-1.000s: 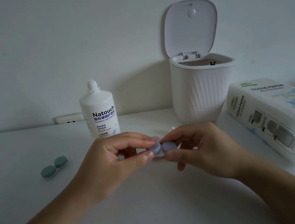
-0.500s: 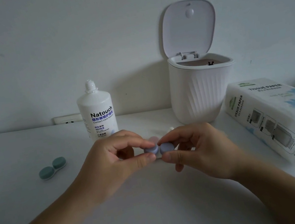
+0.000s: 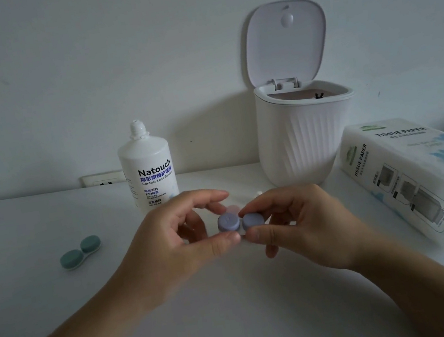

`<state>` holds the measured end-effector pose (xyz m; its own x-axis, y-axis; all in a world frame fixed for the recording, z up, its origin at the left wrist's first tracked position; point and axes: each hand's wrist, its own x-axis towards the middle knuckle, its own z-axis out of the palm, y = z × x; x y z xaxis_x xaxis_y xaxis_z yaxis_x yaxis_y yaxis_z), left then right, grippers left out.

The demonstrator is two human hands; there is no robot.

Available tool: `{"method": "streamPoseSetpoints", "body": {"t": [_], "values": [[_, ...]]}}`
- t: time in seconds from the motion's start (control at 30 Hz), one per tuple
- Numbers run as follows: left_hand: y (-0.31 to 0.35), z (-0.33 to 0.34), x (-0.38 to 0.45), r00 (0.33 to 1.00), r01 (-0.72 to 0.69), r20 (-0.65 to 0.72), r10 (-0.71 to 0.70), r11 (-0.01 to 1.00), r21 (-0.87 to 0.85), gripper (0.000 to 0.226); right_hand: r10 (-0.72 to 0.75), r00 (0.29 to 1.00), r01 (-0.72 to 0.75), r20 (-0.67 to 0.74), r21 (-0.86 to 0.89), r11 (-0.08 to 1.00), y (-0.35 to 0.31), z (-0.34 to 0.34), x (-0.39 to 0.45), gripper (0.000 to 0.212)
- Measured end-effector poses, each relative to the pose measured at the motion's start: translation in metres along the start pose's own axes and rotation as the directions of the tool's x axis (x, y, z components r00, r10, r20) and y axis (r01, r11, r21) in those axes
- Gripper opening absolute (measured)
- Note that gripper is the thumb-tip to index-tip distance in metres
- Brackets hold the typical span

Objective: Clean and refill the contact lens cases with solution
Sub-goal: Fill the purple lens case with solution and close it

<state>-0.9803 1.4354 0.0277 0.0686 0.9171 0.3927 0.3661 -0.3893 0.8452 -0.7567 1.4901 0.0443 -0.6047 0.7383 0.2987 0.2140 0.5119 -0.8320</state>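
Two hands on one small thing: I have the purple lens case (image 3: 240,221) up off the table (image 3: 62,312), out in front of me between the solution bottle (image 3: 151,174) and my chest, both caps on. My left hand (image 3: 174,241) pinches the left cap, thumb under its near edge, forefinger curved over the far side; my right hand (image 3: 303,225) pinches the right cap the same way, thumb tip just below it. Light, stiff plastic, I'd judge, no give, so a fingertip pinch is plenty. The caps look smooth and round (likely slick if any solution is on them), so the place to take hold is the cap rim for twisting, with the other hand steadying the opposite cup or the bridge between. Too much squeeze could skate it out of my fingers. If the cups hold liquid, keep it level once a cap comes loose. Something pinkish shows just behind the case, too hidden to name. The green lens case (image 3: 80,252) lies closed on the table well to the left, apart from everything. The bottle stands upright with its nozzle bare; the white bin (image 3: 304,139) has its lid up, and the tissue pack (image 3: 410,175) lies at right.
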Motion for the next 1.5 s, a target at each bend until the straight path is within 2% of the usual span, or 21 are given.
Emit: {"method": "streamPoseSetpoints", "body": {"t": [0.1,0.3,0.37,0.53,0.67,0.77,0.87,0.97,1.1,1.2,1.3,1.4,1.5], "values": [[-0.0029,-0.0011,0.0006,0.999,-0.019,-0.027,0.019,0.999,0.025,0.044,0.007,1.0,-0.007,0.003,0.0,1.0,0.0004,0.0,0.0001,0.021],[-0.0038,-0.0031,-0.002,0.993,-0.033,0.11,0.037,0.999,-0.033,0.052,0.002,1.0,-0.002,0.0,0.007,1.0,-0.0004,0.0002,-0.0001,0.019],[-0.0035,-0.0018,-0.0012,0.995,-0.023,0.1,0.023,1.0,-0.004,0.056,0.001,1.0,0.0,0.005,-0.028,1.0,-0.0002,0.0,-0.0001,0.019],[-0.0041,-0.0022,0.0,0.999,0.02,-0.031,-0.017,0.995,0.103,0.041,0.017,1.0,-0.017,0.007,-0.046,0.999,-0.0007,0.0007,0.0002,0.018],[-0.0029,-0.0037,-0.0003,0.999,-0.007,0.032,0.003,0.992,0.123,0.032,0.025,1.0,-0.025,0.006,-0.046,0.999,-0.0001,0.0004,0.0004,0.018],[-0.0036,-0.0025,-0.0022,0.989,0.006,0.146,-0.018,0.996,0.086,0.047,0.022,1.0,-0.022,0.012,-0.042,0.999,-0.0009,0.0001,-0.0002,0.017],[-0.006,0.0001,-0.0023,0.992,0.051,0.113,-0.059,0.996,0.074,0.057,0.023,1.0,-0.022,0.009,-0.044,0.999,-0.0011,0.0005,-0.0002,0.017],[-0.0058,-0.0014,-0.0001,0.999,0.038,0.008,-0.039,0.993,0.108,0.045,0.029,1.0,-0.029,0.005,-0.048,0.998,-0.0013,0.0012,0.0002,0.018],[-0.0029,-0.0021,-0.0014,0.997,-0.008,0.072,0.0,0.994,0.105,0.03,0.042,0.999,-0.042,0.002,-0.046,0.998,-0.0017,0.0012,0.0006,0.017],[-0.0028,-0.0013,-0.0028,0.988,0.005,0.155,-0.019,0.996,0.09,0.044,0.043,0.999,-0.043,0.0,-0.042,0.998,-0.0021,0.001,0.0,0.017],[-0.0038,0.0001,-0.0029,0.995,0.035,0.093,-0.045,0.994,0.106,0.053,0.042,0.999,-0.042,0.002,-0.045,0.998,-0.0027,0.0012,-0.0001,0.017],[-0.003,-0.0017,-0.0015,1.0,0.012,0.009,-0.014,0.986,0.169,0.042,0.044,0.999,-0.044,0.007,-0.045,0.998,-0.0028,0.0016,0.0004,0.017],[-0.0004,-0.0022,-0.0021,0.999,-0.035,0.046,0.027,0.983,0.181,0.025,0.056,0.998,-0.056,-0.003,-0.045,0.997,-0.0025,0.0015,0.0003,0.018]]}}
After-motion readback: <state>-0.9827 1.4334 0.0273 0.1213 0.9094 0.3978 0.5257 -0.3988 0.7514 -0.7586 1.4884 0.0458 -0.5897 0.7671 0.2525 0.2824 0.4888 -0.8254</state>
